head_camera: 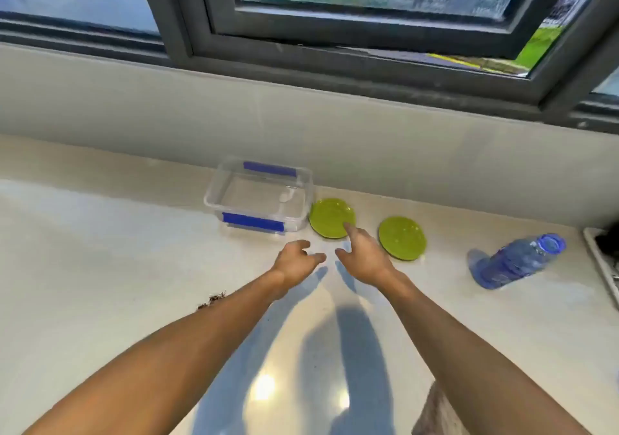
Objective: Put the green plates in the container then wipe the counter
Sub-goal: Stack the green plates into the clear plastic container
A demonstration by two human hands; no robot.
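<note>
Two green plates lie flat on the pale counter (pixel 100 250): the left green plate (pixel 330 215) right beside a clear container (pixel 258 200) with blue clips, the right green plate (pixel 402 237) a little farther right. The container stands open and looks empty. My right hand (pixel 363 253) is open, its fingertips over the near edge of the left plate. My left hand (pixel 298 262) hovers open just left of it, in front of the container, holding nothing.
A blue water bottle (pixel 517 260) lies on its side at the right. A tray edge (pixel 603 267) shows at the far right. Brown crumbs (pixel 212 300) sit on the counter by my left forearm. A wall and window frame (pixel 335 56) rise behind.
</note>
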